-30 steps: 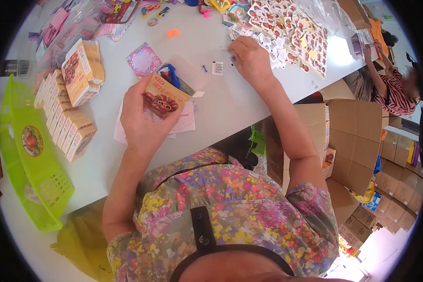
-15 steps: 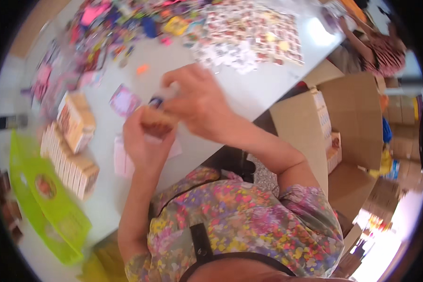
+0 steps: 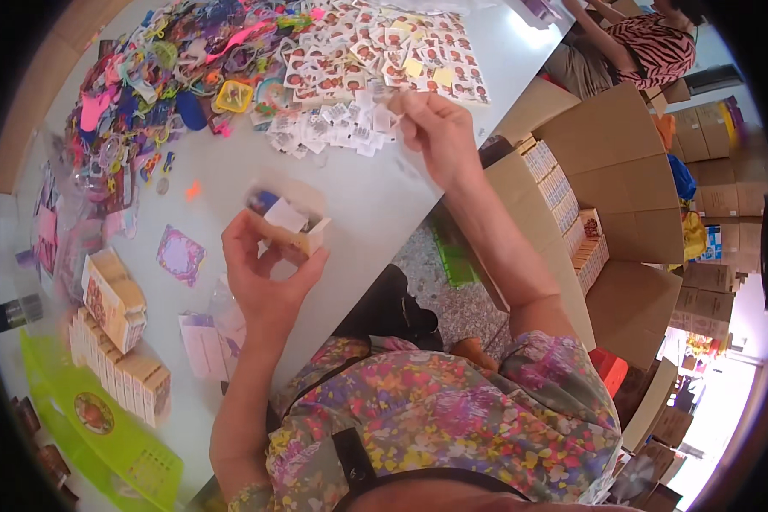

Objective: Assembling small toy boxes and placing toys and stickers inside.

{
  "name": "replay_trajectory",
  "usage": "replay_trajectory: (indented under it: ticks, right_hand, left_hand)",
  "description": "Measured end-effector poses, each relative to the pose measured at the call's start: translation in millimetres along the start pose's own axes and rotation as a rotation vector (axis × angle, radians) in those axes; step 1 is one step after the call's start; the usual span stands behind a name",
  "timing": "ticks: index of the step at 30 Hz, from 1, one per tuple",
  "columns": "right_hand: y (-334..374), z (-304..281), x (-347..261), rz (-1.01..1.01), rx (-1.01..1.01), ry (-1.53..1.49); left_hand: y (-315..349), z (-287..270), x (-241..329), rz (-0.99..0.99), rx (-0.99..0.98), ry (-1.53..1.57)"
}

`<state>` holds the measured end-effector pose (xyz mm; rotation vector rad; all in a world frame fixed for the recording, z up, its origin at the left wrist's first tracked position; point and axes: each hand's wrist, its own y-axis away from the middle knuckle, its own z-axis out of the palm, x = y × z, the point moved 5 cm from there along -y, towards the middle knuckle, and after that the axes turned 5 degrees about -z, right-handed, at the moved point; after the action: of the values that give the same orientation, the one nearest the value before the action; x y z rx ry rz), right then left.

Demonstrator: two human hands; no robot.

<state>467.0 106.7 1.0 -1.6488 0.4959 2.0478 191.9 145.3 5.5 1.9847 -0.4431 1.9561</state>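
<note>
**Small open carton (image 3: 295, 240) in the left hand (image 3: 273, 277), right hand (image 3: 442, 141) by the paper slips (image 3: 337, 128)**

At the near left from where I stand, a lime-green plastic basket (image 3: 55, 401) sits beside a row of small printed cartons (image 3: 115, 365), more of them stacked behind. Beyond lies a tangled heap of little plastic toys (image 3: 166, 94); nearer, a purple-bordered card (image 3: 180, 254) lies flat on the white table (image 3: 350, 235).

Next comes the small open carton, off the tabletop and mouth up, with something blue and a white slip showing inside. The left hand is closed around it, fingers at its left, thumb at its right. I'd judge it light, thin card, fairly stiff but easily dented, a little slick if coated. Best held low by the side walls with a gentle squeeze, leaving the flaps free and the mouth level.

Farther right, the loose slips meet face-printed sticker sheets (image 3: 444, 51). The right hand's thumb and fingertips are drawn close there; I can't tell whether anything is between them. At far right stands a big cardboard box (image 3: 630, 171) with packed cartons (image 3: 550, 183) inside.
</note>
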Motion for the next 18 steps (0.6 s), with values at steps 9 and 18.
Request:
replay_trajectory:
  ticks: [9,18]
  right_hand:
    - [8,-75,-13,-0.376,0.119,0.598]
    - [53,-16,5,-0.569,-0.112,1.079]
  left_hand:
    - [-9,-3,-1,0.013,0.028,0.008]
    - [-2,2,4,0.041,-0.027,-0.067]
